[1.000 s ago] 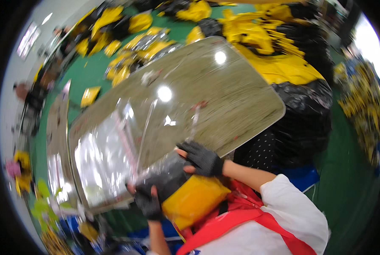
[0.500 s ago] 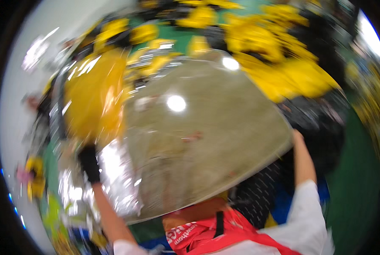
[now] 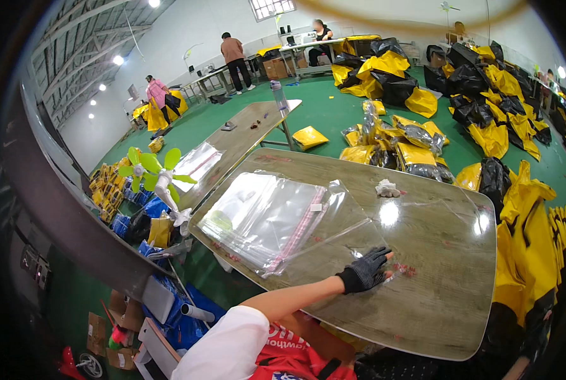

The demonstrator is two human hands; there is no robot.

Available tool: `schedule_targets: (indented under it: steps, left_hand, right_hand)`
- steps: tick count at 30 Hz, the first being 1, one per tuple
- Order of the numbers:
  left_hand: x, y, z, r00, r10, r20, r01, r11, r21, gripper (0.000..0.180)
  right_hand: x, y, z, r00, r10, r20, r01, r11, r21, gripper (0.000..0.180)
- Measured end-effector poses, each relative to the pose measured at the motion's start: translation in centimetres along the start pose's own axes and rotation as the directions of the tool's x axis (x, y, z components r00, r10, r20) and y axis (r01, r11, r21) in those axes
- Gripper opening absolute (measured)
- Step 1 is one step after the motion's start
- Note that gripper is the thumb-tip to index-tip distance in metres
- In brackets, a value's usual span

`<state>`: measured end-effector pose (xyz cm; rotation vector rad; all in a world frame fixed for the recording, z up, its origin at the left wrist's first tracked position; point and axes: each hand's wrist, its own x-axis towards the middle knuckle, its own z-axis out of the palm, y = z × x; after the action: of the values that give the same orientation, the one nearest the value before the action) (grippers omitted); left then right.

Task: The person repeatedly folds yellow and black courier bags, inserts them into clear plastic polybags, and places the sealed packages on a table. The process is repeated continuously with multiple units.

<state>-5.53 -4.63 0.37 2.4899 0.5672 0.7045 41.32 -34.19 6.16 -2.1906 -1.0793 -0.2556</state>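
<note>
My left hand (image 3: pixel 366 270), in a dark fingerless glove, lies on the wood-patterned table (image 3: pixel 422 304) with its fingers stretched out and nothing gripped. A flat clear plastic bag (image 3: pixel 340 237) spreads beside and partly around its fingertips. To its left lies a stack of clear plastic bags (image 3: pixel 257 212) with a pinkish strip along the right side. A small crumpled whitish wad (image 3: pixel 387 188) sits farther back on the table. My right hand does not show.
Yellow and black material (image 3: pixel 523 247) hangs close by the table's right side. Packed yellow bundles (image 3: pixel 416 155) lie on the floor beyond. A green clip-on fan (image 3: pixel 159 174) stands at the left, near a second table (image 3: pixel 245 136). Cardboard boxes (image 3: pixel 125 310) are at lower left. Several people are farther off.
The view has lifted to take in the room. The yellow item in clear plastic that was by my left hand is off the tabletop. My right hand has left the table's right edge.
</note>
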Motion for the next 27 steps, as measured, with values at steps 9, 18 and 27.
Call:
schedule_targets:
  steps: [9,18,27]
  left_hand:
    - [11.2,2.7,-5.1,0.837,-0.164,0.523,0.402,0.832,-0.383,0.035]
    - [9.3,5.4,-19.3,0.727,-0.225,0.649,0.667,0.459,-0.587,0.038]
    - [-0.5,-10.9,-31.3,0.956,-0.281,-0.078,0.211,0.849,-0.484,0.035]
  right_hand:
    - [-24.1,-26.4,-6.1,0.316,-0.546,0.776,0.132,0.835,0.534,0.034]
    - [-35.0,-28.7,2.1,0.071,-0.497,0.865,0.539,0.749,0.386,0.04]
    - [-18.6,-21.5,-1.4,0.976,-0.073,0.205,0.105,0.984,-0.146,0.045]
